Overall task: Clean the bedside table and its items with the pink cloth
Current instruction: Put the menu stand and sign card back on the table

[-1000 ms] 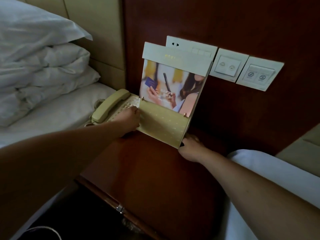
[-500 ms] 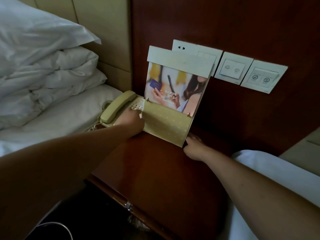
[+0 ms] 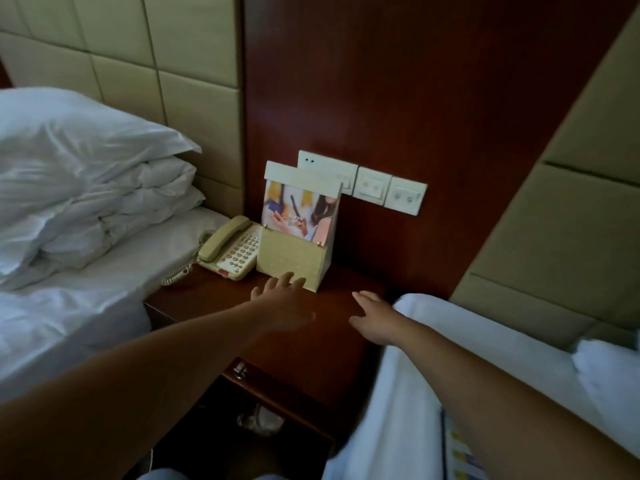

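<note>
Head view: the brochure holder (image 3: 294,261) stands upright at the back of the counter (image 3: 214,299), just beside the telephone (image 3: 230,252). The left hand (image 3: 280,299) is held in front of its base with fingers (image 3: 287,280) apart and straight; whether they touch it cannot be told. The right hand (image 3: 374,317) is held over the counter, fingers relaxed, nothing gripped. The pink cloth is not seen. It is judged that the cloth must be fetched next, and the holder steadied while it is wiped. Compared with the earlier frame, both hands are drawn back from the holder's sides, and the holder now stands free.
</note>
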A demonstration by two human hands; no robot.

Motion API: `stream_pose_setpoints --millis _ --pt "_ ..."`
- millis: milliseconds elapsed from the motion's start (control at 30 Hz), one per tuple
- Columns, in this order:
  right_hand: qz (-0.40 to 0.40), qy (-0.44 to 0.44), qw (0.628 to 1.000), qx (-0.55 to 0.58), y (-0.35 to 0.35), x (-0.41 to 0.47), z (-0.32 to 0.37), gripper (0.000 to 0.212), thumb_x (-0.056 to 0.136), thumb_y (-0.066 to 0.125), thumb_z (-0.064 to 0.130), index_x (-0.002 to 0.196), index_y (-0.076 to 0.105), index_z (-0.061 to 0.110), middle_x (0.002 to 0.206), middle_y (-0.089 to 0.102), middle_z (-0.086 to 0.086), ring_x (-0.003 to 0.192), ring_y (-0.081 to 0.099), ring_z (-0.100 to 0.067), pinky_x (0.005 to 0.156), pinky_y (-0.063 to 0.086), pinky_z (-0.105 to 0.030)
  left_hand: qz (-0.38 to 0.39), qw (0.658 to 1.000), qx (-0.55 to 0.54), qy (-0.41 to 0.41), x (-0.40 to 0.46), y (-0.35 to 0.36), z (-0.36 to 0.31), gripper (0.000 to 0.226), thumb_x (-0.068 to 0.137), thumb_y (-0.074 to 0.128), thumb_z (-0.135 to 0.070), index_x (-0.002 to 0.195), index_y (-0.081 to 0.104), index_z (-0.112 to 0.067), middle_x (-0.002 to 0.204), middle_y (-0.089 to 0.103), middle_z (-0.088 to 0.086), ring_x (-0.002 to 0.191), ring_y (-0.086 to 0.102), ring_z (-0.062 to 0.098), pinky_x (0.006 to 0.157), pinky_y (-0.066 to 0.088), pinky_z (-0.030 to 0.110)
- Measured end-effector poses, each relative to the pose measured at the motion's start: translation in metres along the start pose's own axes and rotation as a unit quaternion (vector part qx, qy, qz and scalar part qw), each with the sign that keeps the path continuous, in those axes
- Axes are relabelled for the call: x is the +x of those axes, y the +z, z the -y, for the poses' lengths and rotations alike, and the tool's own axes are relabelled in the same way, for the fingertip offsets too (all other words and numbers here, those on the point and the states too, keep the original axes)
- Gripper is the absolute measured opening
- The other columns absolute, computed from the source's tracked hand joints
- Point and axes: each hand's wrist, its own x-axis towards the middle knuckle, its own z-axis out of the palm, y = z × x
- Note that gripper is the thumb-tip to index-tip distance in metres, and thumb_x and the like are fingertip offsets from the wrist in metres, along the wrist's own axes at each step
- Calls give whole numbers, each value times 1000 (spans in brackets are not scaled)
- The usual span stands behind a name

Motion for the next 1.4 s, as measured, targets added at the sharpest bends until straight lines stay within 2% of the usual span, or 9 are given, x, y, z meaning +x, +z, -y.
stream_pose_setpoints --millis 300,533,667,833,967,1033,1200,1300,1400 --pt "-55 14 996 -66 -11 -159 -78 74 105 46 45 165 10 21 172 1 -1 158 5 -25 125 17 -40 -21 997 38 66 -110 26 -106 89 92 52 -65 162 8 -30 171 -3 -1 156 3 32 122 14 60" --pt "-25 103 993 -56 21 -236 -164 77 102 52 45 164 13 23 172 5 -4 156 14 -28 125 22 -39 41 992 54 107 -158 97 -178 86 93 45 -71 162 12 -30 171 -1 0 156 4 32 122 12 61" --pt "-9 126 992 -19 40 -261 -185 56 105 46 23 158 31 18 162 32 -13 143 39 -34 116 37 -40 102 990 38 91 -164 134 -202 70 103 37 -52 161 16 -20 169 10 8 154 15 38 123 21 55" --pt "13 164 986 16 60 -256 -204 54 105 41 14 158 33 15 162 37 -14 143 42 -31 115 37 -34 167 984 27 48 -172 163 -216 49 109 29 -32 152 40 -12 162 28 14 152 16 37 123 21 51" --pt "35 161 985 42 78 -238 -213 43 99 46 15 139 58 15 146 57 -12 123 58 -29 102 48 -33 168 984 -59 21 -159 183 -216 43 103 40 -30 138 53 -8 136 49 11 129 51 29 106 48 39" --pt "29 162 985 60 82 -231 -212 41 97 50 16 136 62 13 139 62 -12 116 61 -27 99 50 -33 173 977 -126 13 -156 185 -219 35 102 44 -22 129 59 -4 118 55 7 116 59 26 95 51 31" --pt "3 207 968 145 74 -225 -198 33 98 52 15 126 62 1 103 63 -14 86 60 -24 59 45 -25 180 944 -267 -62 -149 182 -221 11 99 51 -15 105 58 -8 95 54 5 81 49 15 71 42 25" --pt "6 239 943 234 70 -223 -189 31 100 51 18 128 58 7 104 67 -14 82 63 -21 65 52 -27 179 927 -320 -77 -146 174 -219 17 97 51 -11 81 55 -11 80 51 5 65 41 12 60 35 21" --pt "3 247 915 319 67 -218 -177 30 101 50 20 129 56 12 118 65 -11 89 64 -18 70 56 -28 155 924 -339 -87 -143 163 -213 23 99 50 -10 76 53 -12 73 49 4 62 40 12 58 35 20"
